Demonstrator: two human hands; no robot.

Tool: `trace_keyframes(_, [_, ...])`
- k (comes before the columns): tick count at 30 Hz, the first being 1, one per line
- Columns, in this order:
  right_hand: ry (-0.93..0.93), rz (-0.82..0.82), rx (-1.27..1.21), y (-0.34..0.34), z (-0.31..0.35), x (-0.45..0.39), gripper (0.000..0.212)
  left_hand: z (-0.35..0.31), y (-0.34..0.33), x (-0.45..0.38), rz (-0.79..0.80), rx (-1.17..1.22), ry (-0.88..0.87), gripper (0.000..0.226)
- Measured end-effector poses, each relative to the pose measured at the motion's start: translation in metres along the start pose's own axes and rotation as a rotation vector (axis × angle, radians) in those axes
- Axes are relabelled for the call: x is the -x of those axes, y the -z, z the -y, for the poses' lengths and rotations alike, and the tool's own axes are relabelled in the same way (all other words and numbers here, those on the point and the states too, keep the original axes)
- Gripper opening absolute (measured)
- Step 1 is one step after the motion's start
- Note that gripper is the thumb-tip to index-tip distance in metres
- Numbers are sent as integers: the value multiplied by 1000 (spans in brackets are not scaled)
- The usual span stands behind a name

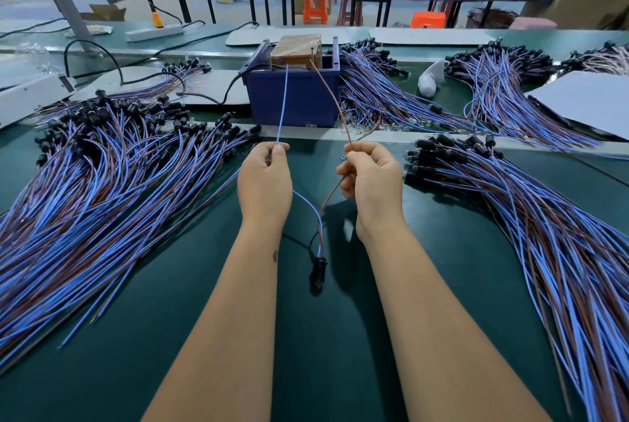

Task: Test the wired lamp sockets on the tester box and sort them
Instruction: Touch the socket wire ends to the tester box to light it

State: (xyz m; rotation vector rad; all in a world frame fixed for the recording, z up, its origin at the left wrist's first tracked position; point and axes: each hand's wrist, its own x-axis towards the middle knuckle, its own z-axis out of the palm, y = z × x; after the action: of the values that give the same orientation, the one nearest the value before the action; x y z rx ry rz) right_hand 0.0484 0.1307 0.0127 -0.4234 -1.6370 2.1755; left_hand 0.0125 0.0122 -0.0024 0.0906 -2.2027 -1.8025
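Black lamp socket (318, 269) dangles from one blue wire (282, 105) and one brown wire (332, 98).

1. Bare green mat (326, 353) runs up the lower centre of the frame; open passage there.
2. Wire pile (102, 203) fills the left side.
3. Second wire pile (551, 237) fills the right side.
4. Blue tester box (292, 94) stands at upper centre, blocking the way forward.
5. More bundles (391, 98) crowd just right of the box; white sheet (585, 98) lies at far right.
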Motion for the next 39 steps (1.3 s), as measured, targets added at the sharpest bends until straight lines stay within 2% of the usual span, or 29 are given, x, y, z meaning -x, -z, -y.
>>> trace_keyframes(33, [-38,-21,112,1,1,1,19,-4,1,-1,-38,62,67,23])
trace_keyframes(36, [9,-17,192,-2,-3,2,18,-4,1,-1,-19,83,82,23])
trace_keyframes(39, [122,61,372,-10,-7,7,19,-8,0,0,41,114,108,20])
